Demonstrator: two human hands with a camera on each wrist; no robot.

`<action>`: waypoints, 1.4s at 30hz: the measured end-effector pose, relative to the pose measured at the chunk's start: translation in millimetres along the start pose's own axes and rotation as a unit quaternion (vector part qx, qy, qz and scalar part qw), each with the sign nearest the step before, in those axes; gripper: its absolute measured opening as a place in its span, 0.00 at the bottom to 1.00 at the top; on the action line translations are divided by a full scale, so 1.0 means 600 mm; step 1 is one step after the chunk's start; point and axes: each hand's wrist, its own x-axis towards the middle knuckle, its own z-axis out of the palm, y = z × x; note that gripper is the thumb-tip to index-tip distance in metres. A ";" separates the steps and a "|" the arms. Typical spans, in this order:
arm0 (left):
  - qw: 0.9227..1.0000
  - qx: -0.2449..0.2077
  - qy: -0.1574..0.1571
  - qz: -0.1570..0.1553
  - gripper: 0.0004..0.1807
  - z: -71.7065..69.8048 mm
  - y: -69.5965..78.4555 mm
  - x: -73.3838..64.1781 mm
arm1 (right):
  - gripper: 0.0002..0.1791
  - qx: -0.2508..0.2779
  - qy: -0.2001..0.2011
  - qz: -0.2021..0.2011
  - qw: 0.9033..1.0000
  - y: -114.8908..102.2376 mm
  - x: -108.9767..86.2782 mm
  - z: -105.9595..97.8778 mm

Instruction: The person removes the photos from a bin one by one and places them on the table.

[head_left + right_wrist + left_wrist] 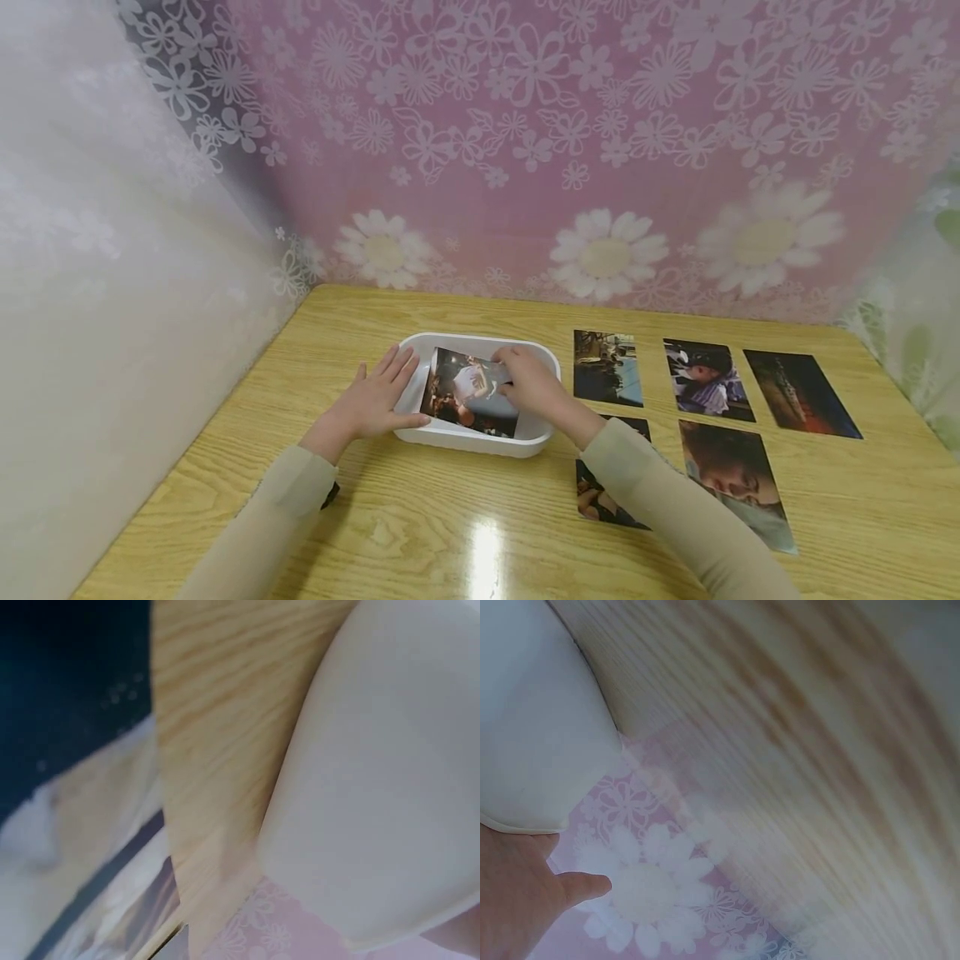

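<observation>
A white plastic tub [480,442] with rounded corners stands on the table, and a photo print [472,387] of a figure in white lies tilted inside it. My right hand [531,383] reaches over the tub's right side and pinches that photo at its upper right edge. My left hand [375,398] lies with fingers spread across the tub's left rim, the thumb along the near side. Only the tub's outer wall [532,712] and part of the left hand [525,892] show in the left wrist view. In the right wrist view the tub wall [375,787] hides most of the right hand.
Several photos lie in rows right of the tub: a street scene [606,368], a capped person [708,379], a dark night picture [802,393] and a face close-up [738,479]. My right forearm partly covers another photo [603,500]. A flowered curtain [525,167] hangs behind the table.
</observation>
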 end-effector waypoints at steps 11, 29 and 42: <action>1.000 -0.004 -0.002 0.002 0.53 0.000 -0.001 0.004 | 0.16 0.141 0.037 0.028 0.989 0.012 -0.026 -0.034; 1.000 -0.014 -0.006 0.002 0.54 -0.004 -0.001 -0.002 | 0.14 0.247 0.196 0.139 0.939 0.106 -0.190 -0.161; 1.000 -0.016 -0.004 0.005 0.54 -0.004 0.003 -0.003 | 0.10 0.387 0.212 0.236 0.866 0.297 -0.393 -0.168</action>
